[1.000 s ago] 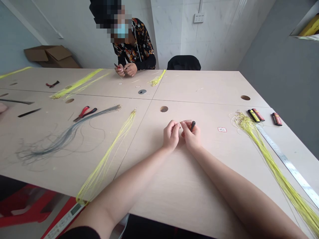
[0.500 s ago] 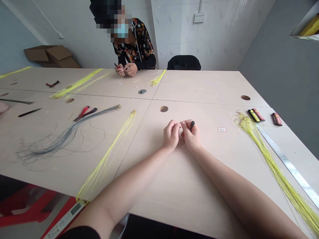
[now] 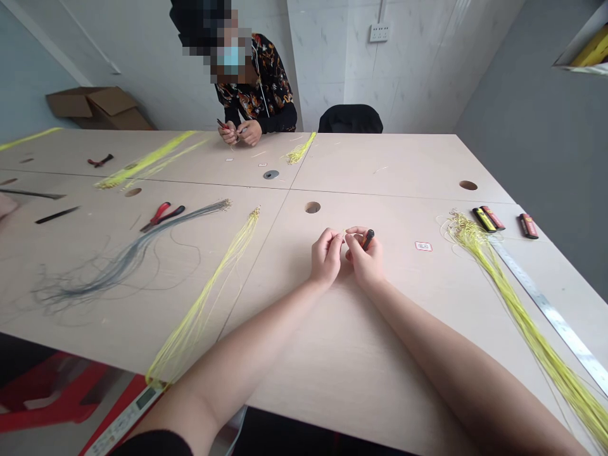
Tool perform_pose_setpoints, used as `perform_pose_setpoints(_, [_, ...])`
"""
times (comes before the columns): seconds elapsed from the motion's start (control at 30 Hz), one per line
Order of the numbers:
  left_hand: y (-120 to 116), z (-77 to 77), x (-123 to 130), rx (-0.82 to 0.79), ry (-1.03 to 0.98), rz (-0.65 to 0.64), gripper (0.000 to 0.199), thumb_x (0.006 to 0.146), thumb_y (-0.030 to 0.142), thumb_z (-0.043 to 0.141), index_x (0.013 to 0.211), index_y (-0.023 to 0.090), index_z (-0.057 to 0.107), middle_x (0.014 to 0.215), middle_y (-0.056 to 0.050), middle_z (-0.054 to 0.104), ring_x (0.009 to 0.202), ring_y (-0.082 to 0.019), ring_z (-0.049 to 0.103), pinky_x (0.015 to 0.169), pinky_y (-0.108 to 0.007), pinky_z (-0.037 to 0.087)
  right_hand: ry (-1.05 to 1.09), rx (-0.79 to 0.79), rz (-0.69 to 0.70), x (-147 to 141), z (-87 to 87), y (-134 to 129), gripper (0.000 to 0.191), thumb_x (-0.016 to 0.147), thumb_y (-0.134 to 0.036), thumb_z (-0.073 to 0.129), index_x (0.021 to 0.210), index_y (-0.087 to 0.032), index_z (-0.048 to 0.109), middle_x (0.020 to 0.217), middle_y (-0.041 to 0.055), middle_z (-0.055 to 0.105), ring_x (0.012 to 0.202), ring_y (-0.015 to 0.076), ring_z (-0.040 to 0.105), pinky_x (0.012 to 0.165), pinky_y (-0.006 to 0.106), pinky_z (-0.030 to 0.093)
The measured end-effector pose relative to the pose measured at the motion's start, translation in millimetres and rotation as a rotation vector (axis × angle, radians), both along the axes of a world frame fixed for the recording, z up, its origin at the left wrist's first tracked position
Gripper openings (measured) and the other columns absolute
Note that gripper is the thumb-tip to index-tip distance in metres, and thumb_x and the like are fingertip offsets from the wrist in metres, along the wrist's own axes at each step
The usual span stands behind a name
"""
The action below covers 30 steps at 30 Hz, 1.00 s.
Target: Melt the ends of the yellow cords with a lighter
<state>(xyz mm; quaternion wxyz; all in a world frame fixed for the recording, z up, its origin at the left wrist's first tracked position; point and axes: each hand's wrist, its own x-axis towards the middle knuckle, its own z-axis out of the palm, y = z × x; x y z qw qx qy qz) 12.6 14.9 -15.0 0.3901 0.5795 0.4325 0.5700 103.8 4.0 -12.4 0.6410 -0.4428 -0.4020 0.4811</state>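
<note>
Over the middle of the table, my left hand [image 3: 326,256] pinches a thin yellow wire [image 3: 344,233], of which only a tiny piece shows at the fingertips. Right beside it, nearly touching, my right hand [image 3: 365,256] is closed around a small tool with a black and orange handle [image 3: 368,237]. Its thumb and forefinger meet near the wire; the tool's working end is hidden in the hand. A bundle of yellow wires [image 3: 209,294] lies left of my hands, and a thicker yellow bundle [image 3: 515,304] lies to the right.
A metal ruler [image 3: 546,307] and several lighters [image 3: 528,226] lie on the right. Grey wires [image 3: 128,256] and red-black pliers [image 3: 161,217] lie on the left. Across the table [image 3: 294,342] a person [image 3: 259,82] holds a red-handled tool. A small label [image 3: 423,246] is near my right hand.
My right fingers have shifted slightly, and the black handle end has tilted a little up and to the right. My left hand stays in place.
</note>
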Motion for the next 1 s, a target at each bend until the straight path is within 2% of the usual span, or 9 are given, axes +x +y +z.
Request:
perform_pose_setpoints(0.5, [-0.9,1.7,0.2,-0.012,0.002,-0.021,0.032,0.086,0.038,0.05,0.063,0.019,0.04,0.055,0.004,0.039,0.052,-0.008,0.035,0.051,-0.022,0.031,-0.038,0.003,-0.014,0.2,-2.0,1.0,0.026,0.077,-0.044,0.063,0.079,-0.019,0.055,0.056,-0.0064,0.038,0.046,0.0066,0.035,0.045,0.022,0.032])
perform_pose_setpoints(1.0, [-1.2,2.7,0.6,-0.001,-0.018,-0.035,0.031,0.085,0.037,0.05,0.063,0.019,0.04,0.055,0.005,0.038,0.051,-0.008,0.034,0.051,-0.023,0.031,-0.068,-0.006,-0.003,-1.6,7.6,-3.3,0.028,0.077,-0.045,0.062,0.079,-0.021,0.049,0.054,-0.0062,0.045,0.045,0.0074,0.036,0.045,0.023,0.031])
